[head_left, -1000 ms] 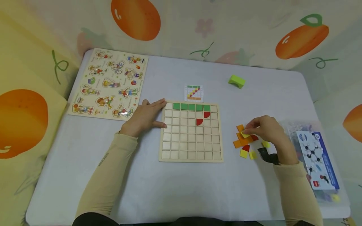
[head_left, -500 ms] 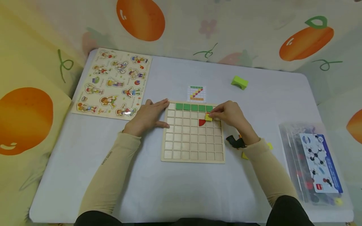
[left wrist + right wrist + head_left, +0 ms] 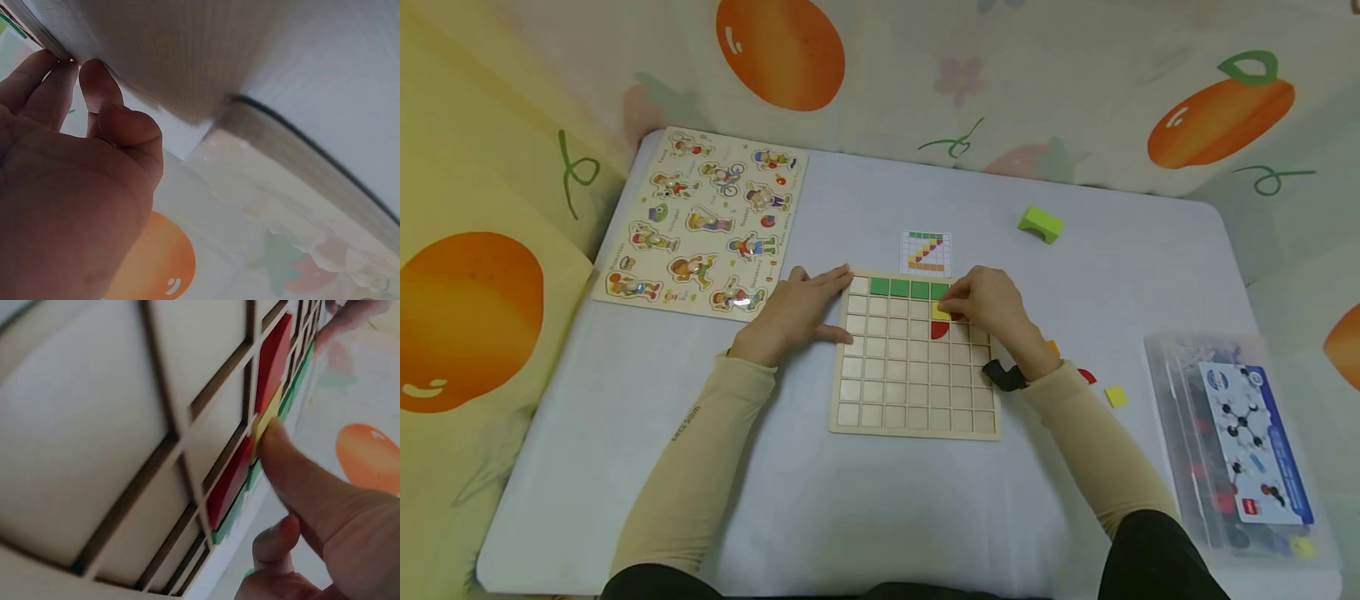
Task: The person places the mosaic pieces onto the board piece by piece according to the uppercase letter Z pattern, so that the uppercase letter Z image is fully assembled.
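Observation:
A wooden grid board (image 3: 883, 393) lies on the white table. Along its far row sit several green square tiles (image 3: 898, 288). Just nearer are red quarter-round tiles (image 3: 939, 330), one partly covered by my right hand (image 3: 988, 302). That hand holds a yellow square tile (image 3: 940, 312) at a cell under the green row. Up close in the right wrist view, the thumb is on the yellow tile (image 3: 267, 419), between two red ones (image 3: 274, 359). My left hand (image 3: 793, 317) rests at the board's left edge, thumb and fingers spread; the left wrist view shows its fingertips touching that edge.
Beyond the board lies a small pattern card (image 3: 926, 252). A picture puzzle board (image 3: 700, 221) is at the far left. At right are a green arch block (image 3: 1041, 223), a clear plastic box (image 3: 1180, 433) and loose tiles, one yellow (image 3: 1116, 396), partly behind my right forearm.
My right hand has carried a yellow tile from the loose tiles at right to the board, then slightly left into the second row. The left hand has kept its place on the board's edge.

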Tool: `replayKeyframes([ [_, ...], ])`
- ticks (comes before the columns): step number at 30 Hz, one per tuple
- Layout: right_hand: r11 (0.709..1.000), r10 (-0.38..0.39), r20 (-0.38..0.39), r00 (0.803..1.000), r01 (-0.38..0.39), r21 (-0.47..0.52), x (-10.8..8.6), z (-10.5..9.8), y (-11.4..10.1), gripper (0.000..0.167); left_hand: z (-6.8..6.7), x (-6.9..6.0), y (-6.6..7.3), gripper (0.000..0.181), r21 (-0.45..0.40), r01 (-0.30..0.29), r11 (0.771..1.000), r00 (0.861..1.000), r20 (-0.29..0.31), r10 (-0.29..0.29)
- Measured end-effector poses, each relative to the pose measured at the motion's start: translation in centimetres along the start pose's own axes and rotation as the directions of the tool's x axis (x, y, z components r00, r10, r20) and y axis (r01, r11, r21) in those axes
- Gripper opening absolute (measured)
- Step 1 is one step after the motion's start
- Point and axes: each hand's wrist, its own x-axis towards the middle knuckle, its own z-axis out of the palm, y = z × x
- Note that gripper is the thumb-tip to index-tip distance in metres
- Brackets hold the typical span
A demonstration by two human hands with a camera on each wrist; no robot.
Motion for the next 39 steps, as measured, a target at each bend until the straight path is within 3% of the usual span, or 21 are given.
replayKeyframes([
  [5,0.999,-0.036,-0.029,0.999,0.035,-0.042,-0.8,0.3,-0.2,0.022,0.2,-0.1,0.2,0.102,0.009,-0.002,1.000,1.000,0.009,0.002],
  [12,0.999,-0.033,-0.036,0.999,0.034,0.028,-2.6,-0.4,1.0,0.023,0.4,0.0,0.5,0.102,0.006,-0.010,1.000,1.000,0.014,0.010],
  [25,0.991,0.125,0.002,0.992,-0.125,-0.057,-7.3,-4.0,6.7,0.027,0.2,0.0,0.1,0.102,0.003,-0.005,1.000,1.000,0.023,0.005],
  [33,0.976,0.206,-0.012,0.978,-0.207,-0.068,-10.0,-4.6,10.2,0.035,0.0,-0.2,0.0,0.101,-0.042,0.002,0.999,1.000,0.018,-0.002],
  [39,0.960,0.275,-0.019,0.961,-0.276,-0.057,-11.8,-4.6,12.2,0.038,0.0,-0.1,0.0,0.102,-0.029,0.003,1.000,1.000,0.021,-0.002],
])
